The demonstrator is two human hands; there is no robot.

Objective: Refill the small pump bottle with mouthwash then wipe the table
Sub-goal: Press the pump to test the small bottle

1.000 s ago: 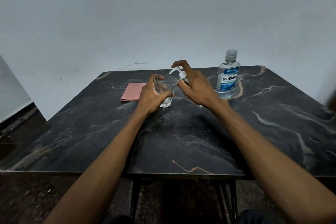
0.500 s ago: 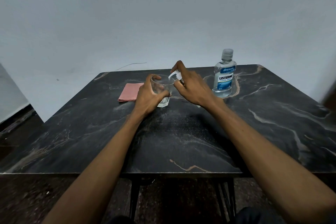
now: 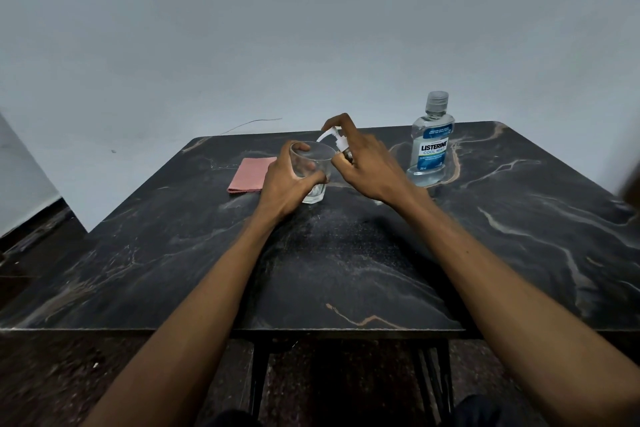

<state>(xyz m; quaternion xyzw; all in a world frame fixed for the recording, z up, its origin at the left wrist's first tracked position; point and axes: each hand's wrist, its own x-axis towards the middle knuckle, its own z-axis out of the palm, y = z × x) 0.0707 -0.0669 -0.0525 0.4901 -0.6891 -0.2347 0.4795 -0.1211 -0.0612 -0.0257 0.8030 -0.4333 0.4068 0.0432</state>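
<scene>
My left hand (image 3: 284, 184) grips a clear drinking glass (image 3: 313, 163) that stands on the dark marbled table (image 3: 346, 270). My right hand (image 3: 369, 166) wraps around the small pump bottle, whose body is hidden by the fingers. Only its white pump head (image 3: 336, 139) shows, with my index finger resting on top and the nozzle pointing over the glass rim. The capped mouthwash bottle (image 3: 431, 146), clear with a blue label, stands upright to the right of my right hand. A folded pink cloth (image 3: 251, 178) lies flat to the left of the glass.
A pale wall rises right behind the table's far edge. A thin wire (image 3: 252, 123) trails at the back edge. Dark floor (image 3: 52, 374) lies to the left and below the near edge, with table legs (image 3: 258, 381) under it.
My index finger pressed the pump head down half a second ago and it has come back up now. Both hands stay on the glass and pump bottle.
</scene>
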